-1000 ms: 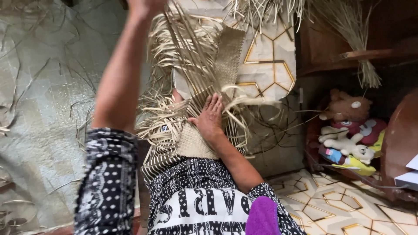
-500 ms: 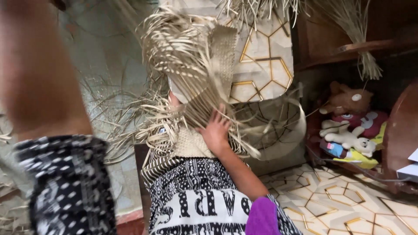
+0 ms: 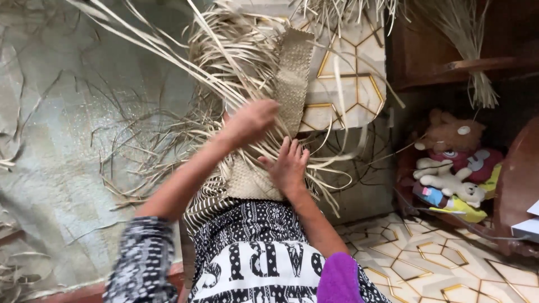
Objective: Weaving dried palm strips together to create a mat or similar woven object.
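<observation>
Black-and-white patterned sleeve (image 3: 143, 258) and skirt (image 3: 252, 252), purple cloth (image 3: 339, 280) at the right.

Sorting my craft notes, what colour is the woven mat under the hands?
Pale straw-tan woven mat, with loose strips of the same colour; best seen in the head view.

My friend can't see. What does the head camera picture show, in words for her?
A person's left hand grips a bundle of dry straw strips while the right hand presses flat on a woven mat over their lap. Stuffed toys sit on a shelf at right.
</observation>
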